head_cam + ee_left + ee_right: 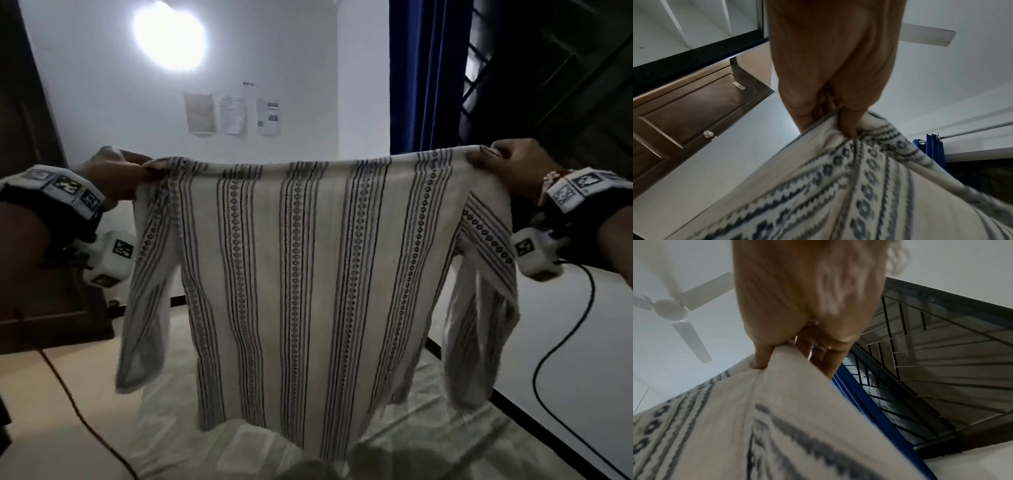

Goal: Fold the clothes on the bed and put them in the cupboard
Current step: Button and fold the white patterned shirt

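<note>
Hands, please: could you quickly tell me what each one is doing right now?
Left hand: closed, pinching one top corner of the striped shirt.
Right hand: closed, pinching the other top corner.

Setting: home bedroom. Evidence: bed [428, 442] w/ pale patterned sheet at 6 o'clock; dark wood door [692, 107] w/ round knob at 9 o'clock; blue curtain [424, 75] on rod beside barred window [931, 369] at 1–2 o'clock; white ceiling fan [672, 309] overhead; wall lamp [169, 34] at 11 o'clock; paper sheets [233, 113] taped to white wall at 12 o'clock.
</note>
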